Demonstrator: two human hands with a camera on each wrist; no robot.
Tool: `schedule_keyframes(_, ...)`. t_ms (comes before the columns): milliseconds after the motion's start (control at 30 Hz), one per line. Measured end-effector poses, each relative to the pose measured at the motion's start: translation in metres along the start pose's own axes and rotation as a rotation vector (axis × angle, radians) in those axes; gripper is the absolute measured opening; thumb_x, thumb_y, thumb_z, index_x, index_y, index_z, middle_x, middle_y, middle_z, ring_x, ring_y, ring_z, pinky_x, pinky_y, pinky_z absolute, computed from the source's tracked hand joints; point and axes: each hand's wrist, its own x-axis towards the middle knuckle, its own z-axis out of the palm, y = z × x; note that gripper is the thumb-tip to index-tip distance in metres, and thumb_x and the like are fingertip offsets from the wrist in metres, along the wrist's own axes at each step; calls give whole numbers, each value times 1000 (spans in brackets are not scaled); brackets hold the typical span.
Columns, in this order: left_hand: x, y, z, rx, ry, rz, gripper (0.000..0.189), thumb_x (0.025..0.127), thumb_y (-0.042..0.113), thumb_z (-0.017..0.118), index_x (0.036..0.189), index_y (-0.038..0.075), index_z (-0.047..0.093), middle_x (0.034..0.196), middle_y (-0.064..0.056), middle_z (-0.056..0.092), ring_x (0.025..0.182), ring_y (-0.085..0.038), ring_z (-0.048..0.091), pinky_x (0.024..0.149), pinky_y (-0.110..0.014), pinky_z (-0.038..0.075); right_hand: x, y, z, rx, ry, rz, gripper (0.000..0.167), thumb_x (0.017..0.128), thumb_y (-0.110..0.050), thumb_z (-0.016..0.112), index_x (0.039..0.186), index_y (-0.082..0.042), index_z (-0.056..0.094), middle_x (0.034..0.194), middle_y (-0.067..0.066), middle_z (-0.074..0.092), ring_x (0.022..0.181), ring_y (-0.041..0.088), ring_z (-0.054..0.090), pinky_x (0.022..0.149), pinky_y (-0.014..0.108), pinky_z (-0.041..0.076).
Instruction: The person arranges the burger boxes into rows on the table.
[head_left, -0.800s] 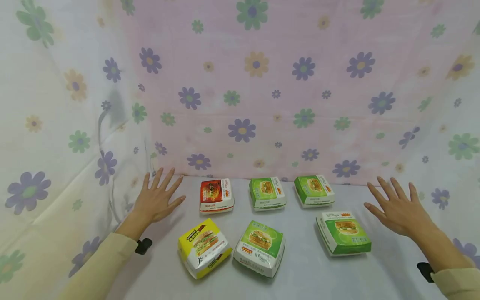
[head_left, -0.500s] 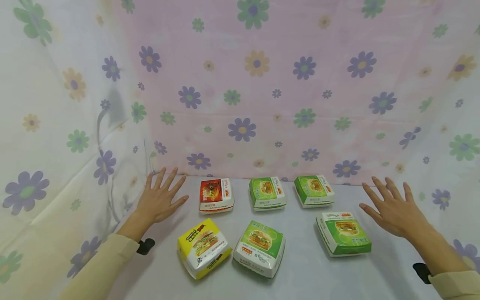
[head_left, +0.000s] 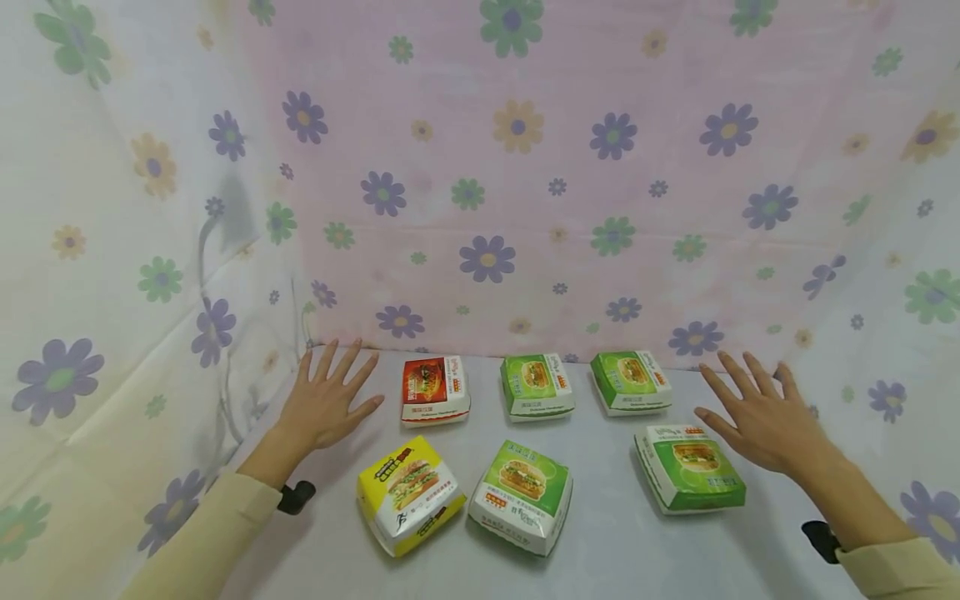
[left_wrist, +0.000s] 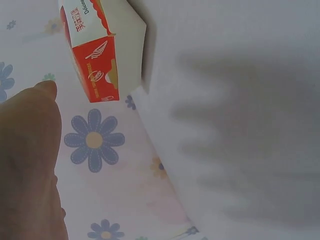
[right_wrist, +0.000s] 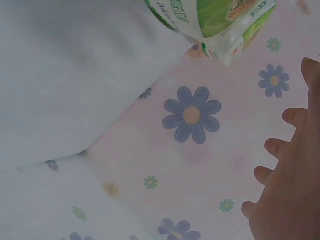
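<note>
– How set?
– Spread-fingered, left grip (head_left: 324,410) and right grip (head_left: 772,425).
– Nearest?
– Right of left grip, red box (head_left: 435,392), red leftward, white rightward. Left of right grip, near-right green box (head_left: 690,468), white toward far. Squarish, without clear long axis.
– Room?
– Open bench (head_left: 602,517) left of near-right green box; flowered cloth (head_left: 525,283) beyond far edge.

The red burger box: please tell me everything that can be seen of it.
The red box looks like printed cardboard. Its closed lid shows a burger picture, a white printed band and a wavy red edge; the lower part is white. It sits flat on the white table, leftmost in the back row. The left hand is beside it, not touching.
</note>
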Motion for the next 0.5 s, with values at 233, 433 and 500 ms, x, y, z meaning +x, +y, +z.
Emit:
schedule_keyframes(233, -5, 4, 0, -53, 9, -1, 74, 102, 60, 47, 162, 18, 32, 170, -15, 16, 154, -47, 7, 119, -71, 2, 4, -13, -4, 5, -7, -25, 74, 102, -49, 56, 158, -5, 36, 163, 27, 27, 148, 52, 20, 117, 74, -3)
schedule_keyframes(433, -9, 9, -2, -98, -4, 6, 75, 102, 60, 47, 162, 17, 32, 170, -15, 15, 153, -49, 10, 118, -73, 5, 6, -23, -7, 46, 32, -36, 74, 101, -46, 59, 159, -7, 33, 161, 27, 28, 148, 53, 20, 117, 74, -1)
schedule_keyframes(500, -9, 10, -4, -102, -2, 7, 75, 102, 60, 47, 161, 17, 33, 170, -15, 16, 152, -49, 11, 118, -73, 7, 8, -27, -9, 54, 34, -35, 75, 101, -46, 59, 159, -7, 32, 162, 27, 28, 148, 53, 20, 117, 75, 1)
